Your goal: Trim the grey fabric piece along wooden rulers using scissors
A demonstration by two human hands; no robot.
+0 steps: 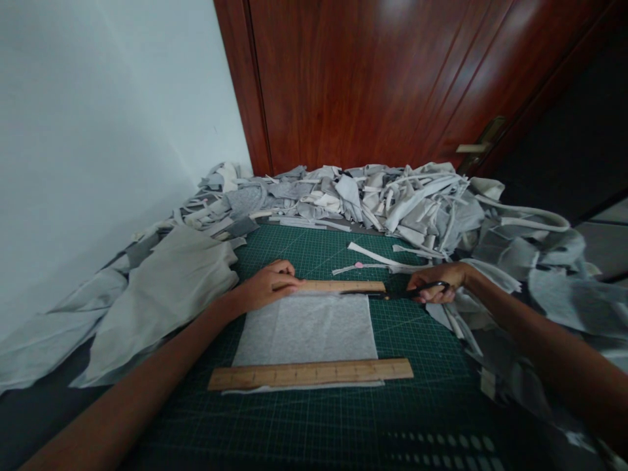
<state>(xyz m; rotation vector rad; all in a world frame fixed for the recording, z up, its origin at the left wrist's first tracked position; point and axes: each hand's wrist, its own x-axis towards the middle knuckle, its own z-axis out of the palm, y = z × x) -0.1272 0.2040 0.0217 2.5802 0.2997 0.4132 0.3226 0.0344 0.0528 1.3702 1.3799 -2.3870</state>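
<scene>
A piece of light grey fabric lies flat on the green cutting mat. Along its far edge lies a wooden ruler. My left hand holds this ruler down at its left end, fingers pressed together on it and on the fabric corner. My right hand grips black-handled scissors, their blades pointing left along the fabric's far edge beside the ruler. Whether the blades are apart is hard to see. A second wooden ruler lies across the near edge, with a narrow strip of fabric showing below it.
Thin cut strips and a pink-headed bit lie on the cutting mat beyond the ruler. A heap of grey and white scraps rings the back and right. Larger cloth pieces lie left. Behind stand a wooden door and white wall.
</scene>
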